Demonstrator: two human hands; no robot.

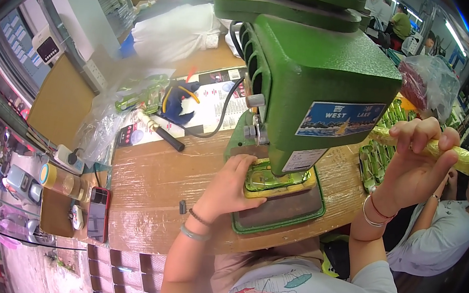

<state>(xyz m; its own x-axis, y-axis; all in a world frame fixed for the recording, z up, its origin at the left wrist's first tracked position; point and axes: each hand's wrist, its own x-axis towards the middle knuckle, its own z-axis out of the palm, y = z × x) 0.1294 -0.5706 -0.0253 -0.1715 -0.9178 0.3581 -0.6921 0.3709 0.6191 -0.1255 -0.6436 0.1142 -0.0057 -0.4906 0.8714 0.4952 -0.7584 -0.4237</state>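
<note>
A big green bench press machine stands on the tape-covered wooden table. My left hand rests on the machine's base, its fingers pressing on a shiny green metal frame piece that lies on a yellow block under the machine's head. My right hand is raised at the right side of the machine and is closed around the yellow-wrapped lever handle.
A tray of shiny green metal pieces sits right of the machine. Clear plastic bags, a black-handled tool, printed sheets, a phone and a bottle lie at the left. Another person in white sits at lower right.
</note>
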